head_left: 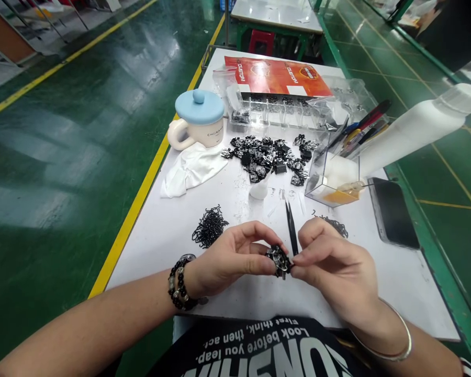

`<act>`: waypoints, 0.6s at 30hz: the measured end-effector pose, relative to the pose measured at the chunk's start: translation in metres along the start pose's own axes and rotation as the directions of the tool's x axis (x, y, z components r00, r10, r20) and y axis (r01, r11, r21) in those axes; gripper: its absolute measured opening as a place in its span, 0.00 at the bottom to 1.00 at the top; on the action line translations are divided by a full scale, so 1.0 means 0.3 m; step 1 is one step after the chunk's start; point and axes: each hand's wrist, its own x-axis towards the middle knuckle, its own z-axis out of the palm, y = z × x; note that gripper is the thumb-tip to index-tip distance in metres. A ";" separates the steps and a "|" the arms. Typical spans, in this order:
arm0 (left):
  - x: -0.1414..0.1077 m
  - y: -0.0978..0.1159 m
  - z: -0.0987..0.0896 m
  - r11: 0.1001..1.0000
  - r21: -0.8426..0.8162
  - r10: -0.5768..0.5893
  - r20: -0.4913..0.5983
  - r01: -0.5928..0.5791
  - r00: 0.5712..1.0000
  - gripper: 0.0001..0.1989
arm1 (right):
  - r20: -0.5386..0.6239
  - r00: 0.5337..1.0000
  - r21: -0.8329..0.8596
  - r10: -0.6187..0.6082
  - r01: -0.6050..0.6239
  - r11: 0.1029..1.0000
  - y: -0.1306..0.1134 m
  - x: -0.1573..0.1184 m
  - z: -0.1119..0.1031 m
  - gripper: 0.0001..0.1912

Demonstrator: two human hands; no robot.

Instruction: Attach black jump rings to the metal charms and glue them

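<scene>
- Green painted floor [63, 157] with a yellow line [135, 220] runs along the left side of a white table [149, 267], as the head view shows.
- At the far part of the table stand a mug with blue lid [198, 118], a white cloth [192, 170], a clear plastic tray [278, 112] and an orange card [277, 77].
- Near the middle lies a pile of black metal pieces [267, 159], and closer to the person lies a heap of small black hooks [211, 226].
- On the right are a clear box with pens [332, 180] and a phone [392, 212].
- Left hand [227, 259] and right hand [333, 267] are both pinching one small black and silver metal piece [278, 261], which is held above the table between them.
- Black tweezers [292, 230] lie just beside the right hand; I cannot tell if that hand also holds them.
- The piece seems light and stiff, perhaps a little slippery, so it is probably best taken by its edges with the fingertips.
</scene>
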 end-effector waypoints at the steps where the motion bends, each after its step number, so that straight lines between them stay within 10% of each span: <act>1: 0.000 0.000 0.000 1.000 -0.001 0.007 0.000 -0.007 1.000 0.14 | -0.016 1.000 0.011 0.003 -0.003 1.000 0.003 -0.002 0.005 0.06; 18: 0.007 -0.003 0.005 1.000 -0.016 0.021 -0.047 -0.022 0.999 0.12 | 0.110 0.993 0.031 0.039 -0.043 0.999 0.015 0.003 -0.005 0.07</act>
